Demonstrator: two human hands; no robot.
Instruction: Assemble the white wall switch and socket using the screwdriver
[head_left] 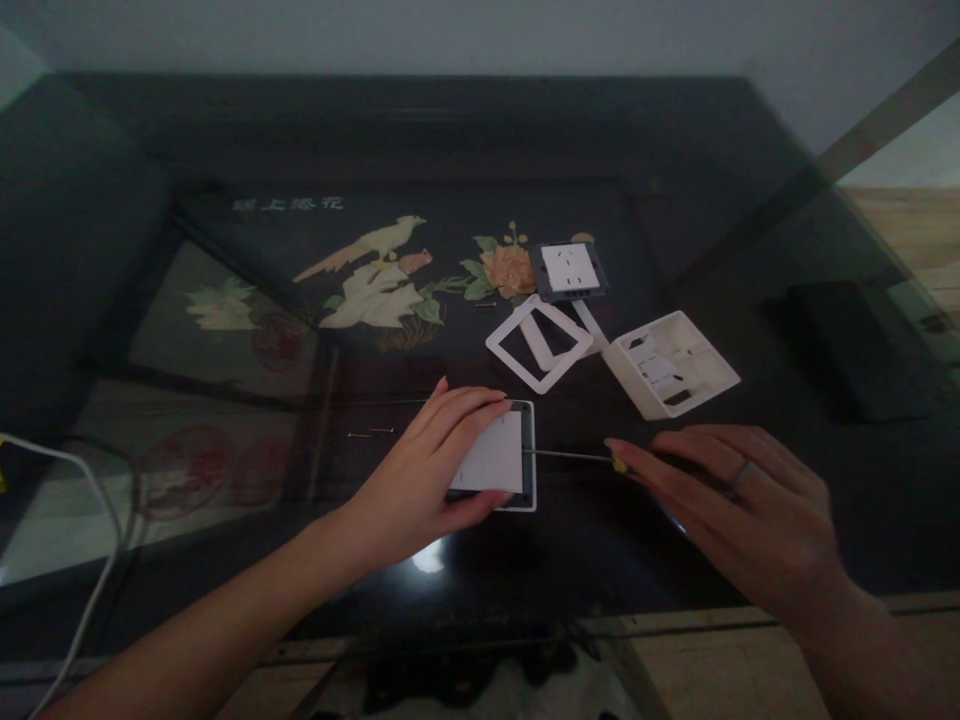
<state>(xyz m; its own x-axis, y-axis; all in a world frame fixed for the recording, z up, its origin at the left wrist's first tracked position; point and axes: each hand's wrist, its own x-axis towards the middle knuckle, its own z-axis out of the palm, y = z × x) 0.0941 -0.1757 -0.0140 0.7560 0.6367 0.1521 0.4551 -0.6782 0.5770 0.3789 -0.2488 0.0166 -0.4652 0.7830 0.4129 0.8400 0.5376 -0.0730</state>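
Observation:
My left hand point(442, 455) grips a white and dark grey wall socket panel point(491, 460) on the table, thumb on its near edge and fingers over the far one. My fingers cover its left part. In my right hand point(750, 500) is a screwdriver point(570, 456) with a thin metal shaft and a yellowish part at the fingertips; most of its handle is hidden. The shaft points left, its tip at the panel's right edge. Beyond my hands lie a second socket panel point(568, 268), a white square frame point(538, 378) and an open white mounting box point(667, 405).
Two screws point(371, 433) lie left of my left hand, and more small screws point(486, 306) lie farther back. The glossy dark table point(225, 590) reflects the room and carries a bird-and-flower picture. A white cable point(97, 500) hangs at the left edge. A dark block-like shape point(847, 350) shows at right.

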